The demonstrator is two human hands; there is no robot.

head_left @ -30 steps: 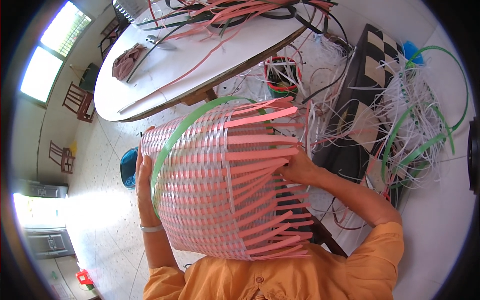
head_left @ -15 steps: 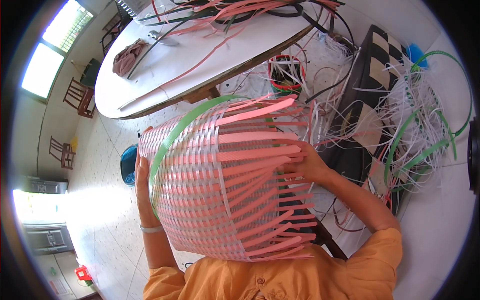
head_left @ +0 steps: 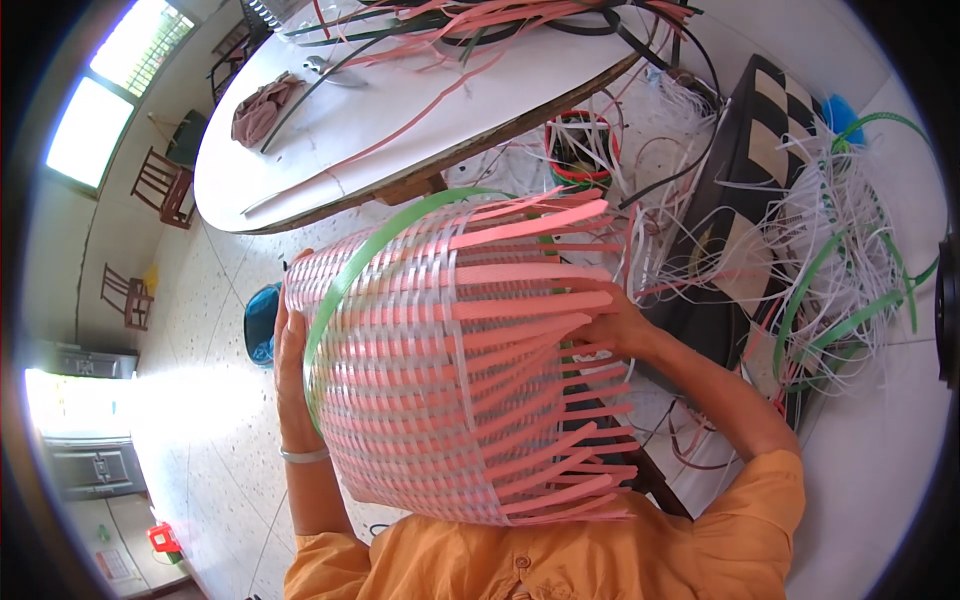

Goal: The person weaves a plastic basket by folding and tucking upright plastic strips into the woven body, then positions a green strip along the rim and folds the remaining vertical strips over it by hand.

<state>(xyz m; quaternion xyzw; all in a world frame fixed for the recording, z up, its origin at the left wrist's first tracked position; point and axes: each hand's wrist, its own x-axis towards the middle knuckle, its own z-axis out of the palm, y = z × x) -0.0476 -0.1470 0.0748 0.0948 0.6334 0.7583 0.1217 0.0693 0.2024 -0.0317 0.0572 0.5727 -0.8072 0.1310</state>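
A large woven basket (head_left: 390, 370) of pink and clear strips, crossed by a green band (head_left: 355, 270), lies on its side over my orange-clad front, with loose pink strip ends fanned out rightward. My left hand (head_left: 292, 370) is closed round its left side, fingertips partly out of sight. My right hand (head_left: 620, 322) is among the loose strip ends at its right; its bent fingers disappear behind them, so what they hold is hidden.
An oval white table (head_left: 370, 110) carries strip bundles and cloth. Behind my right hand stand a red-rimmed pot (head_left: 580, 145) and a checked dark cushioned piece (head_left: 710, 250) with tangled strips (head_left: 850, 260). A blue bin (head_left: 260, 320) and chairs (head_left: 160, 190) are left.
The basket's right end and my right hand have shifted slightly rightward. My right fingers have moved among the strip ends. My left hand stays on the basket's side.
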